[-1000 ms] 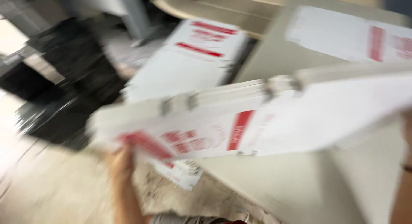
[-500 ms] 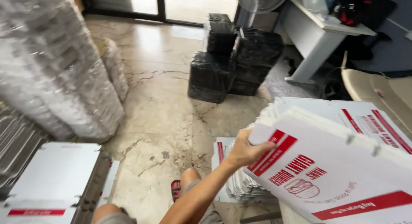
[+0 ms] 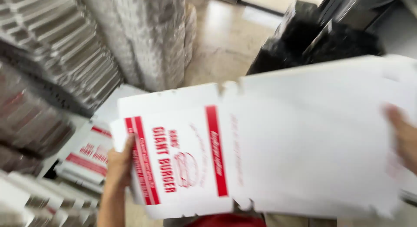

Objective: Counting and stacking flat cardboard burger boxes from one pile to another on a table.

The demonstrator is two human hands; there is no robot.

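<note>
In the head view, the person is holding a large flat sheet of white cardboard with red printing, an unfolded box blank, out in front of the body at a slant, and it is filling most of the picture. The left hand is gripping the blank's left edge, its fingers curling around that edge and pinching the card, with the forearm running down from it to the bottom of the frame. The right hand is lying against the blank's right edge, but it is blurred, so I cannot tell whether it is pinching the card or only steadying it. Left of the blank and below its left corner, a stack of like printed blanks is lying flat. Above and left of the blank, tall stacks of pale folded boxes are standing on the floor, and dark bundles are sitting beyond the blank's upper right edge. Judging from this, the step in hand is carrying or turning one loose blank clear of the pile. The next move seems to call for a firm two-handed hold on opposite edges, so that the thin card is not sagging or creasing.
</note>
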